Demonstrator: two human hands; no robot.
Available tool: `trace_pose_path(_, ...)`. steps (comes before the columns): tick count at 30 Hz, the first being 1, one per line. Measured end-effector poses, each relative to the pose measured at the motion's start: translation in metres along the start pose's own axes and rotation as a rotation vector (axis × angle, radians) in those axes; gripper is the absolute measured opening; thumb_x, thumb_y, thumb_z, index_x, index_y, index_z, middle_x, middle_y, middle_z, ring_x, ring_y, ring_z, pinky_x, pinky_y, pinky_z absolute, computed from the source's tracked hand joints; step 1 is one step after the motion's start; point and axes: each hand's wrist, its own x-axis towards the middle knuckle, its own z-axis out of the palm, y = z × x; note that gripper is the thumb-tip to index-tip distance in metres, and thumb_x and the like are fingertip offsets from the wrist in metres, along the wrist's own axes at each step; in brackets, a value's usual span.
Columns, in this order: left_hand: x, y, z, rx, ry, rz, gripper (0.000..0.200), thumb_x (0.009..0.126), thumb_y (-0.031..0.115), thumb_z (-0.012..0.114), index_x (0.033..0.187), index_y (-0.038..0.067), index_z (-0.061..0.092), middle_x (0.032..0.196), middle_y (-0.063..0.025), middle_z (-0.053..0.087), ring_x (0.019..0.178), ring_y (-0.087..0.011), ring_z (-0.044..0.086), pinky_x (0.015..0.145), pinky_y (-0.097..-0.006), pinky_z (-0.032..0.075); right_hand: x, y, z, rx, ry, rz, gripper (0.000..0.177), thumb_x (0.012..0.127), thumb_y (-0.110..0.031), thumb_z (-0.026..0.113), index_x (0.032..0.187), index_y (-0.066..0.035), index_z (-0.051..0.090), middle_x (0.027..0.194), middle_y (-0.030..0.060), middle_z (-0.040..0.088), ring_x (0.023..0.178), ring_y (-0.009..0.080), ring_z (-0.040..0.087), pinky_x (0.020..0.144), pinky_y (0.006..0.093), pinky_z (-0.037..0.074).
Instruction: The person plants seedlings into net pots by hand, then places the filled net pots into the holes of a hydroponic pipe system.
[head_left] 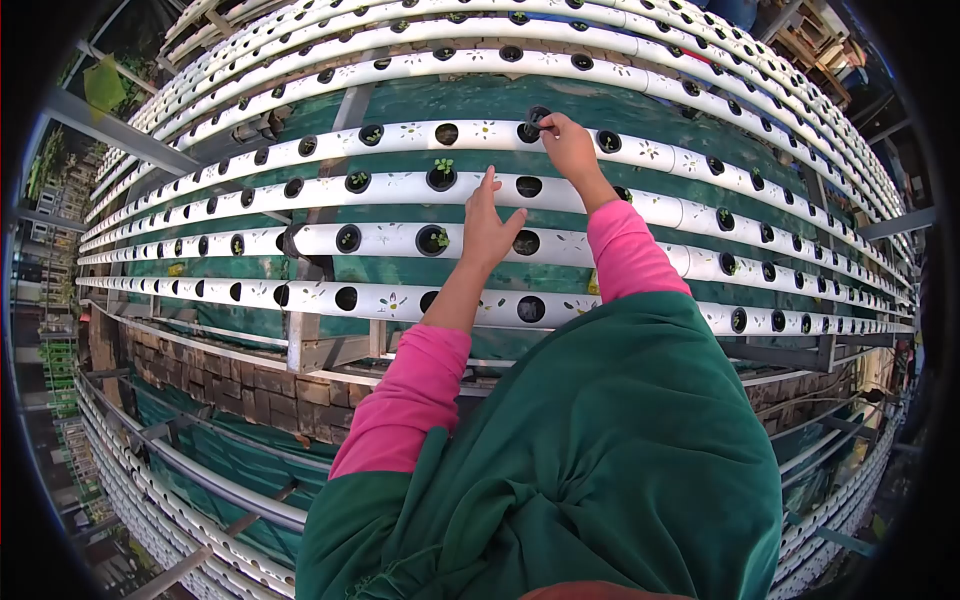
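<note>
My right hand (570, 145) pinches the rim of a small black net cup (538, 120), which is at a hole in a white pipe (400, 135); whether a plant is in the cup I cannot tell. My left hand (486, 228) is over the nearer pipes, fingers apart and holding nothing. Left of it, a cup with a green seedling (443, 167) sits in the second pipe, and another seedling (438, 238) is in the pipe below. Dark round holes (528, 187) show just right of my left fingers.
More white pipes (440, 65) with holes and cups run across the back. Green sheeting (450, 95) lies beneath them. A metal frame post (300, 335) stands at the near edge, beside a brick surface (240, 390). A grey beam (125, 135) crosses at the upper left.
</note>
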Motion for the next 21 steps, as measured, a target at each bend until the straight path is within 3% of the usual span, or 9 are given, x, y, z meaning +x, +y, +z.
trace_pose_path(5,0.000,-0.001,-0.003,-0.016,-0.007,0.033,0.083,0.077,0.016,0.069,0.146,0.006,0.025,0.126,-0.0164,0.051,0.119,-0.0348,0.044,0.102,-0.0438,0.035,0.011,0.025,0.027,-0.072,-0.021,-0.014,0.021,0.080,-0.010,0.064,0.100,-0.005,0.066,0.085,0.0161,0.068,0.080,0.0322,0.066,0.075,0.0386,0.051)
trace_pose_path(9,0.000,-0.005,0.000,-0.025,0.019,0.049,0.081,0.077,0.016,0.069,0.145,0.006,0.027,0.125,-0.0161,0.051,0.118,-0.0350,0.045,0.101,-0.0436,0.035,0.005,0.018,0.028,-0.243,-0.007,-0.102,0.025,0.077,-0.010,0.066,0.101,-0.007,0.067,0.090,0.0181,0.067,0.084,0.0346,0.066,0.076,0.0411,0.051)
trace_pose_path(13,0.001,-0.004,-0.002,-0.022,0.007,0.040,0.078,0.078,0.016,0.069,0.144,0.007,0.030,0.126,-0.0162,0.052,0.118,-0.0334,0.046,0.101,-0.0421,0.036,-0.015,-0.010,0.026,-0.228,0.072,-0.173,0.025,0.076,-0.012,0.068,0.101,-0.009,0.069,0.091,0.0180,0.066,0.084,0.0348,0.065,0.075,0.0414,0.051)
trace_pose_path(15,0.002,-0.002,-0.005,-0.046,0.008,0.023,0.076,0.079,0.016,0.069,0.145,0.008,0.031,0.127,-0.0161,0.052,0.119,-0.0317,0.046,0.100,-0.0403,0.038,-0.030,-0.032,0.026,-0.131,-0.156,-0.104,0.022,0.076,-0.013,0.068,0.098,-0.010,0.070,0.088,0.0168,0.066,0.082,0.0339,0.065,0.074,0.0414,0.051)
trace_pose_path(17,0.002,-0.001,-0.012,-0.332,0.011,-0.052,0.067,0.085,0.012,0.064,0.144,0.008,0.032,0.128,-0.0154,0.052,0.118,-0.0263,0.048,0.099,-0.0371,0.039,-0.041,-0.033,0.042,-0.059,-0.207,-0.092,0.019,0.077,-0.013,0.068,0.096,-0.011,0.070,0.086,0.0163,0.065,0.081,0.0330,0.065,0.072,0.0412,0.051)
trace_pose_path(21,0.001,-0.012,-0.048,-0.432,0.108,-0.086,0.060,0.086,0.008,0.059,0.141,0.005,0.036,0.125,-0.0143,0.053,0.116,-0.0233,0.051,0.093,-0.0345,0.044,-0.056,-0.060,0.063,0.036,-0.325,-0.160,0.017,0.077,-0.010,0.066,0.094,-0.012,0.070,0.084,0.0143,0.064,0.081,0.0336,0.063,0.073,0.0418,0.051)
